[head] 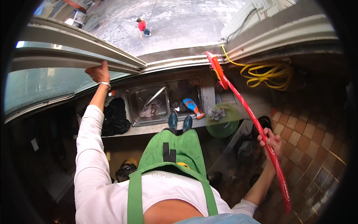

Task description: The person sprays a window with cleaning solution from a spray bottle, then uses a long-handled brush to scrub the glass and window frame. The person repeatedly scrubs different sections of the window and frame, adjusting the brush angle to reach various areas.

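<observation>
My left hand [99, 73] grips the edge of the aluminium window frame [117, 66], its thumb on top and its fingers partly hidden. In my right hand [272, 144] is the red-wrapped handle of a broom [247, 107]. The broom's red bristled head [217, 70] points up toward the right end of the window track [179, 63]. My boots [173, 120] are on the counter at the front of a steel double sink [148, 105]. A blue spray bottle [190, 104] lies over the right basin, and a cloth [149, 110] is under the faucet.
A green basin [223, 123] holding a grey rag stands right of the sink. Coiled yellow hose [265, 74] lies farther right, above a tiled floor [304, 134]. A black plastic bag [115, 117] sits left of the sink. Outside, a person in red [142, 25] is on the pavement below.
</observation>
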`<control>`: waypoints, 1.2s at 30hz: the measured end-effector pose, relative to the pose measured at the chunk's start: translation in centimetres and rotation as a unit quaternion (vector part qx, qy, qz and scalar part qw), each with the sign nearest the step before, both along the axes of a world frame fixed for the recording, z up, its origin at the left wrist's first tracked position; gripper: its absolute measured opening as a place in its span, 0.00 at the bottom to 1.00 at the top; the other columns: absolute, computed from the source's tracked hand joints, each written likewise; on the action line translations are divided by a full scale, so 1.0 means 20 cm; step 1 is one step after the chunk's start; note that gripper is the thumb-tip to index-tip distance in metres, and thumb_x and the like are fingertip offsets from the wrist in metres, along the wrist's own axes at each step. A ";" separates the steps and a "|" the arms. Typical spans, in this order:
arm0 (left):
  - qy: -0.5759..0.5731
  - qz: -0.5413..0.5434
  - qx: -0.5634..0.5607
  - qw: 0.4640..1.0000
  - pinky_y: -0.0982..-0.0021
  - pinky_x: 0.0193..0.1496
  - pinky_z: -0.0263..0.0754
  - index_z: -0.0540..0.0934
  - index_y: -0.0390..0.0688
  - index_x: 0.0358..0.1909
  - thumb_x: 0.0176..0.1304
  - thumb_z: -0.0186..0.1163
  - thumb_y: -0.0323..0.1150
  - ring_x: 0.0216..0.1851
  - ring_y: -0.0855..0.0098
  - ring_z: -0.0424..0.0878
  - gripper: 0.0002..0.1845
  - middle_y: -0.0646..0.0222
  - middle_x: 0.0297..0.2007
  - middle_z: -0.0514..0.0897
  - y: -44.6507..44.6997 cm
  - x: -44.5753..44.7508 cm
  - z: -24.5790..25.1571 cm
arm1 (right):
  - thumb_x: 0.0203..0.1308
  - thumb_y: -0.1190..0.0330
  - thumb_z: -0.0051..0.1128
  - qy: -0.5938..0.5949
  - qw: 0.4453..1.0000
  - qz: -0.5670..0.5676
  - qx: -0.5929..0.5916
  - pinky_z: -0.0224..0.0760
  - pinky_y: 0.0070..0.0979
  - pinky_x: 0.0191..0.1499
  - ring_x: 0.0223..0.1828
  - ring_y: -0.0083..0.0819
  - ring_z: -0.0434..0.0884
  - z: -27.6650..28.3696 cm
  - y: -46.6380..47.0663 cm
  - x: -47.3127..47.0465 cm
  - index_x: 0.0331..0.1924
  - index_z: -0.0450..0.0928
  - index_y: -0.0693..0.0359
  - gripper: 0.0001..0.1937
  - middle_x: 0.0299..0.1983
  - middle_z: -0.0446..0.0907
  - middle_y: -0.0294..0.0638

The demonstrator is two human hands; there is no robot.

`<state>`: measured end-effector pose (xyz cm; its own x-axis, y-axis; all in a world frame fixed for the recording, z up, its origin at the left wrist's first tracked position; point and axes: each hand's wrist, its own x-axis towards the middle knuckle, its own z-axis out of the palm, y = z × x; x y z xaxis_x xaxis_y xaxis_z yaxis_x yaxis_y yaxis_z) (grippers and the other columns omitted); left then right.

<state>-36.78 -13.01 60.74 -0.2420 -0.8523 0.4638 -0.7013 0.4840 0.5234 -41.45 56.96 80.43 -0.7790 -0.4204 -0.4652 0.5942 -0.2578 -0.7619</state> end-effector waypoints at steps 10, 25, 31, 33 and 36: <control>-0.050 -0.005 0.041 0.998 0.49 0.46 0.69 0.60 0.30 0.47 0.40 0.68 0.50 0.45 0.47 0.71 0.41 0.50 0.41 0.65 0.00 0.01 0.02 | 0.53 0.81 0.48 -0.036 0.959 -0.012 0.282 0.76 0.24 0.31 0.31 0.35 0.80 -0.51 0.03 -0.26 0.34 0.61 0.64 0.08 0.51 0.71 0.50; -0.132 0.027 -0.070 0.988 0.58 0.59 0.60 0.58 0.26 0.56 0.46 0.65 0.38 0.52 0.45 0.69 0.40 0.39 0.48 0.70 0.04 0.09 -0.01 | 0.56 0.74 0.41 -0.233 0.865 0.123 0.427 0.57 0.25 0.09 0.08 0.26 0.62 -2.13 0.18 -0.61 0.30 0.61 0.54 0.04 0.13 0.59 0.33; -0.042 0.087 0.032 0.995 0.59 0.54 0.65 0.72 0.30 0.48 0.51 0.62 0.37 0.50 0.48 0.73 0.25 0.45 0.46 0.77 0.11 -0.01 0.07 | 0.65 0.68 0.42 -0.241 0.825 0.149 0.490 0.56 0.20 0.08 0.08 0.21 0.59 -2.16 0.50 -1.03 0.28 0.58 0.54 0.09 0.14 0.60 0.32; -0.042 0.072 0.000 0.997 0.62 0.50 0.69 0.75 0.32 0.44 0.55 0.60 0.37 0.44 0.52 0.78 0.20 0.52 0.39 0.81 0.12 -0.02 0.07 | 0.66 0.66 0.44 -0.230 0.787 0.223 0.528 0.66 0.31 0.15 0.12 0.29 0.69 -2.16 0.57 -1.14 0.34 0.68 0.58 0.06 0.17 0.70 0.36; -0.037 0.080 0.018 0.996 0.62 0.51 0.68 0.76 0.34 0.44 0.55 0.60 0.38 0.44 0.53 0.77 0.19 0.53 0.40 0.80 0.14 0.00 0.06 | 0.66 0.66 0.44 -0.204 0.752 0.252 0.573 0.67 0.33 0.17 0.14 0.31 0.70 -2.21 0.57 -1.25 0.34 0.69 0.59 0.07 0.18 0.71 0.37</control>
<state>-36.71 -10.30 61.90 -0.1338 -0.8981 0.4189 -0.8052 0.3449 0.4824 -66.53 68.31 36.14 -0.3481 0.2455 -0.9047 0.6411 0.7664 -0.0387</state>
